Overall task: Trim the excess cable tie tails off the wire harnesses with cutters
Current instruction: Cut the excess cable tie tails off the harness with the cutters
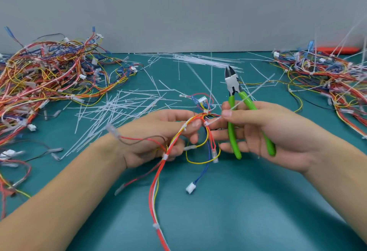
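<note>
Head view: over a green mat (218, 201) the left hand (158, 137) grips a harness (168, 151) of red, yellow and white wires, fingers curled round the bundle near a tie head (206, 124). From that head an uncut tail (246, 95) runs up and to the right, across the right hand (268, 131) and past the cutters (236, 99). The right hand pinches the tail between thumb and forefinger close to the head, and at the same time holds the green cutter handles against its palm. The blades point up and away, slightly parted, well above the tie head.

So the tail's long axis slants away from the left hand toward the right. The cut likely calls for the right hand to let go of the tail and swing the blades down to the head.

Trimmed tails (119, 105) litter the mat. Harness piles sit at left (49, 72) and right (327, 80).
</note>
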Demonstrator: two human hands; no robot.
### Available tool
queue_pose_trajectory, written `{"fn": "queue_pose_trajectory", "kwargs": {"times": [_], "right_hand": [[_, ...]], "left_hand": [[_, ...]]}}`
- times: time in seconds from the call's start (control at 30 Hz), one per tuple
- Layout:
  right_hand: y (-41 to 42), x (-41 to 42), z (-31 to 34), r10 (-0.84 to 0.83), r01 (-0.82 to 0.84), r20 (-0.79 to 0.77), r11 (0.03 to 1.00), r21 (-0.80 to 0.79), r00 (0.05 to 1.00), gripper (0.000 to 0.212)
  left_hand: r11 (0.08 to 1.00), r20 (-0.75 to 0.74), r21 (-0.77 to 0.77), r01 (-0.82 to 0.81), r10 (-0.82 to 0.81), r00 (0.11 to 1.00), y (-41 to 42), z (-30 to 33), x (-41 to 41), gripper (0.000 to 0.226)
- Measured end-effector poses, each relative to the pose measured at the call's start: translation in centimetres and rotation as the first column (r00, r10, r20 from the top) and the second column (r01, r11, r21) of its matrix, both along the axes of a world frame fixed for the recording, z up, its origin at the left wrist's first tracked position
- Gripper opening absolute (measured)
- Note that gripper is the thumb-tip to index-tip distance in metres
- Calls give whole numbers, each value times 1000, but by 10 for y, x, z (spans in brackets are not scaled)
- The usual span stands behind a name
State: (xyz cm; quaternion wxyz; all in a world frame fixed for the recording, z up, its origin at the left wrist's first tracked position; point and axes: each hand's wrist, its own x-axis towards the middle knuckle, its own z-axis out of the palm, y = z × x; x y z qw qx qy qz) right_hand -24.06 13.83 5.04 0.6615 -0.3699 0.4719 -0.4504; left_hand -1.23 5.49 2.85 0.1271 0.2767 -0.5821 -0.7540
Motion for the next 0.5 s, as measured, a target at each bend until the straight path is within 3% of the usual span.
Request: {"fn": "queue_pose_trajectory", "kwargs": {"times": [0.1, 0.17, 0.2, 0.37, 0.5], "right_hand": [[-1, 2, -5, -65, 58, -99, 996, -69, 993, 10], [-2, 3, -7, -103, 93, -100, 991, -98, 990, 11], [-3, 4, -8, -114, 106, -75, 989, -102, 991, 15], [-3, 12, -9, -152, 155, 41, 984, -83, 988, 23], [-4, 19, -15, -247, 234, -101, 965, -121, 964, 6]], "left_hand": [[980, 2, -51, -190, 190, 982, 5, -5, -11, 29], [930, -33, -98, -354, 352, 935, 7, -6, -16, 51], [914, -62, -102, -393, 389, 919, 8, -6, -17, 52], [929, -60, -147, -339, 334, 941, 10, -4, -15, 18], [932, -56, -131, -337, 332, 942, 17, -7, -18, 16]]}}
